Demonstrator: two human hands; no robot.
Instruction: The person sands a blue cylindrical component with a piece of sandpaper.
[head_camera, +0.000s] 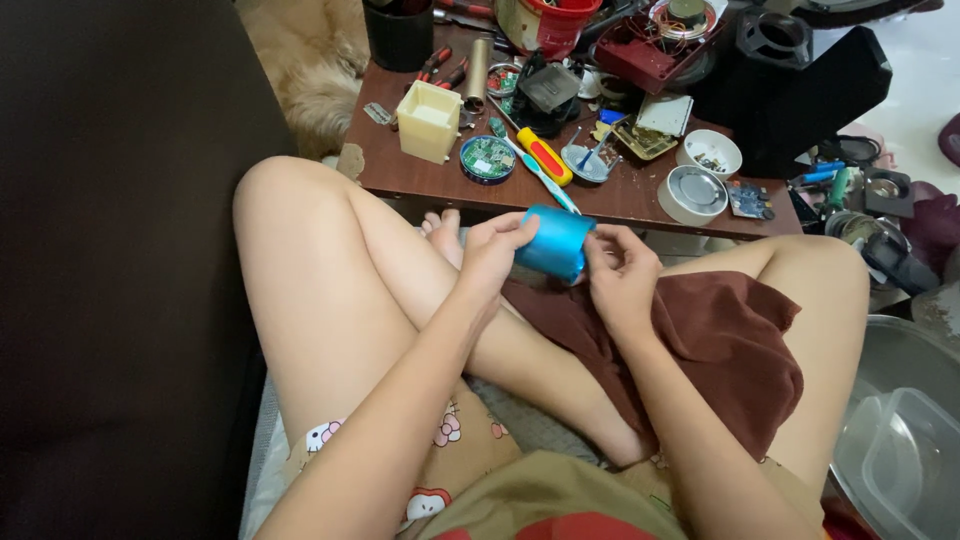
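A short blue cylinder (555, 242), like a small speaker shell, is held between both hands above my crossed legs. My left hand (489, 252) grips its left side, thumb on top. My right hand (620, 277) holds its right end with the fingers curled at the rim. A dark brown cloth (730, 345) lies over my right leg, under the right hand.
A low brown table (400, 175) ahead carries a cream plastic box (429, 120), a round green circuit board (487, 158), a yellow-and-red screwdriver (543, 155), white round dishes (693, 193) and several tools. Clear plastic tubs (900, 450) sit at right. A dark sofa (110, 270) is at left.
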